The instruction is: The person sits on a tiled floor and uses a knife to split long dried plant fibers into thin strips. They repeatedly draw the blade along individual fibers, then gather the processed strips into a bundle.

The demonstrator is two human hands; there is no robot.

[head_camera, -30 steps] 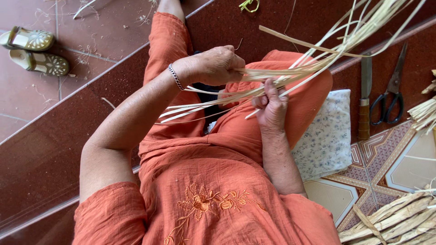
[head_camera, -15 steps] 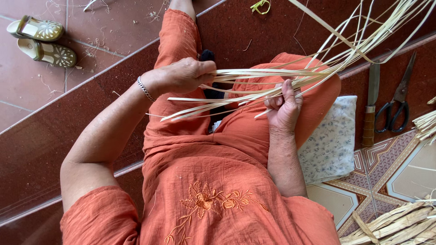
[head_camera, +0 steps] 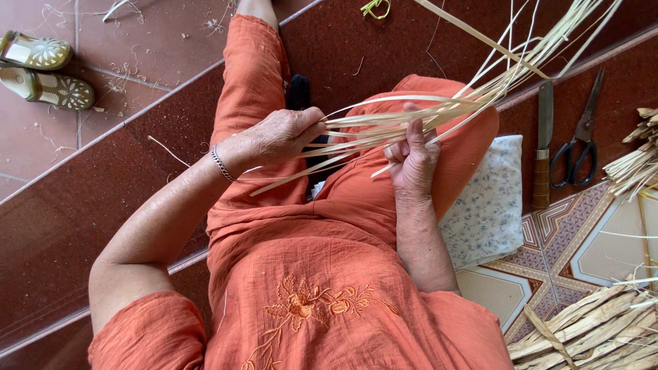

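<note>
I sit on a dark red step in orange clothes, looking down at my lap. A bundle of thin pale straw strips point(head_camera: 439, 113) fans out from my hands toward the upper right. My left hand point(head_camera: 277, 137), with a bracelet on the wrist, is closed around the near ends of the strips. My right hand point(head_camera: 412, 157) pinches several strips between thumb and fingers, just right of the left hand. Loose strip ends poke out to the lower left below my left hand.
A knife point(head_camera: 543, 147) and black-handled scissors point(head_camera: 579, 140) lie on the step at right, beside a pale patterned cushion point(head_camera: 490, 205). Piles of dried straw point(head_camera: 603, 332) lie on the patterned tiles at lower right, more straw point(head_camera: 637, 164) at the right edge. Two sandals point(head_camera: 41, 68) lie upper left.
My left hand has slid left and lower along the strips, then back toward the right hand. The strip bundle has shifted; the right hand stays gripping it.
</note>
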